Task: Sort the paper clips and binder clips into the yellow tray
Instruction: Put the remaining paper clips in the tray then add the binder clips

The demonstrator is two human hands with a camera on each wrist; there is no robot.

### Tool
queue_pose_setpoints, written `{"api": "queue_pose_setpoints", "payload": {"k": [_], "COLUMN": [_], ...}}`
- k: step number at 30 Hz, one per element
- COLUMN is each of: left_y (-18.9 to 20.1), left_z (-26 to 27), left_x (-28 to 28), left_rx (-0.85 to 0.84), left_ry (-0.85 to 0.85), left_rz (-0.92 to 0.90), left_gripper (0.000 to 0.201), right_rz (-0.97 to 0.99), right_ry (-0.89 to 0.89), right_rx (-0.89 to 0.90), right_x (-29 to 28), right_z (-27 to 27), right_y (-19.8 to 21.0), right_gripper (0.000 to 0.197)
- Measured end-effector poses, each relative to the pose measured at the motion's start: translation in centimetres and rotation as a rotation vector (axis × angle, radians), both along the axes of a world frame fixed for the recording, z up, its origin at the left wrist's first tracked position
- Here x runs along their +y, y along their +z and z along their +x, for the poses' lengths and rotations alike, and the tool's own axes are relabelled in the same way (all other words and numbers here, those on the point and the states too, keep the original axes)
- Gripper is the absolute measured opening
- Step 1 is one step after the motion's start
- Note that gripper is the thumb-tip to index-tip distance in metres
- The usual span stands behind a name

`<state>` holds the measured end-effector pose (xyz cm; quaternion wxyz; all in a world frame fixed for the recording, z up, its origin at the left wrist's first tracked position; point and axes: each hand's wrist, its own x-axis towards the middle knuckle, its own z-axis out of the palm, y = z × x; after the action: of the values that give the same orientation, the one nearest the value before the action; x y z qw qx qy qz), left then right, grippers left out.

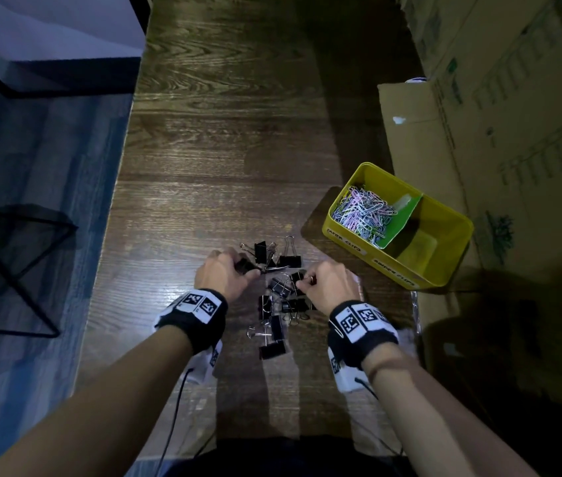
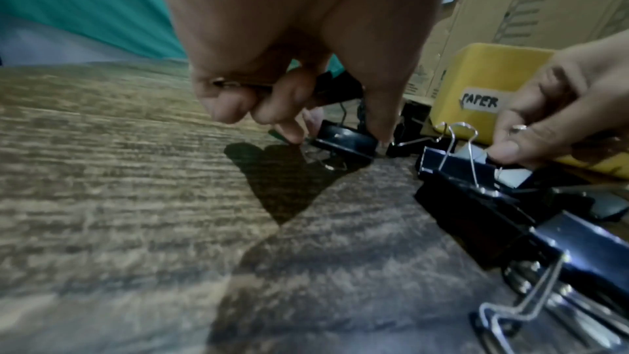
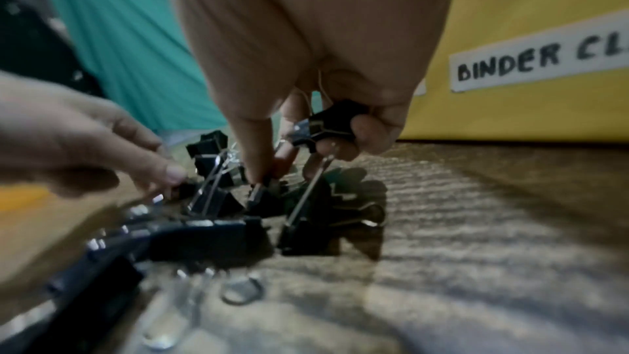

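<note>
Several black binder clips (image 1: 274, 316) lie scattered on the wooden table between my two hands. My left hand (image 1: 226, 271) pinches one binder clip (image 2: 345, 141) on the table at the pile's left edge, with another clip tucked in its curled fingers. My right hand (image 1: 327, 280) holds a black binder clip (image 3: 327, 124) in its curled fingers while its thumb and forefinger pinch a second clip (image 3: 260, 198) in the pile. The yellow tray (image 1: 451, 251) stands to the right; its left compartment holds pastel paper clips (image 1: 364, 210), the right one looks empty.
Cardboard boxes (image 1: 500, 108) rise along the table's right side behind the tray. A green divider (image 1: 402, 218) splits the tray, which bears "PAPER" (image 2: 480, 102) and "BINDER" (image 3: 507, 65) labels. The table's left edge drops to a blue floor with a black stool frame (image 1: 14, 266).
</note>
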<state>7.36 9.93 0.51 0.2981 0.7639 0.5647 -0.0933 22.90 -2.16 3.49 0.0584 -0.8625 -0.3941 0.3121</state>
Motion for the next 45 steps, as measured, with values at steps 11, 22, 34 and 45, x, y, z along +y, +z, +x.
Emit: {"api": "queue_pose_setpoints", "payload": {"k": [11, 22, 34, 45], "left_y": [-0.2, 11.9, 10.2, 10.6], "left_z": [-2.5, 11.0, 24.6, 20.3], "left_x": [0.8, -1.5, -8.2, -5.2], "left_rx": [-0.632, -0.916, -0.526, -0.724], "left_ry": [0.523, 0.345, -0.005, -0.06], "left_rz": [-0.42, -1.099, -0.893, -0.802], "left_gripper": [0.02, 0.023, 0.035, 0.017], "right_rz": [0.467, 0.86, 0.587, 0.33], "right_ry": [-0.467, -1.07, -1.008, -0.733], "right_rx": [0.604, 0.748, 0.462, 0.156], "right_x": [-3.6, -6.6, -7.0, -9.0], "right_z": [3.3, 9.9, 13.3, 13.0], "right_y": [2.8, 7.6, 6.3, 5.0], "right_gripper": [0.02, 0.01, 0.041, 0.044]}}
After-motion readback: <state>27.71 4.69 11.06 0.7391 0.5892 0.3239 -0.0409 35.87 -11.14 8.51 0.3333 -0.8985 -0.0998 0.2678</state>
